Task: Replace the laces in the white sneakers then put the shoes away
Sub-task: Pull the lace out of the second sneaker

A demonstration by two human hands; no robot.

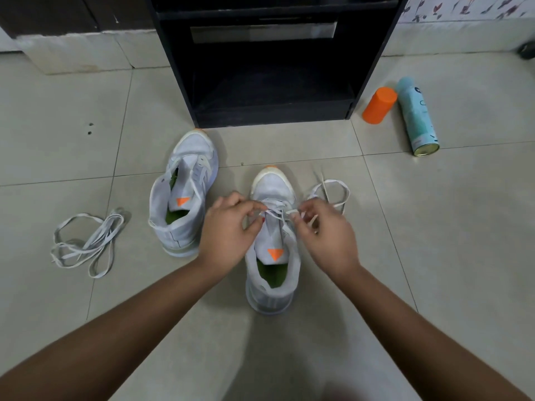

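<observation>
Two white sneakers with orange tongue tags stand on the tiled floor. The right sneaker (273,189) sits between my hands with a white lace (333,192) threaded through its lower eyelets; the lace's loose end loops onto the floor at the right. My left hand (228,227) pinches the lace at the shoe's left eyelets. On the right side, my right hand (324,230) pinches the same lace. The left sneaker (185,195) stands unlaced beside it, tongue up. A second loose white lace (86,241) lies in a tangle on the floor at the left.
A black open shoe cabinet (272,68) stands straight ahead, its lower shelf dark. An orange cap (379,105) and a teal spray can (417,117) lie on the floor to its right. A low white ledge (72,50) runs along the back left.
</observation>
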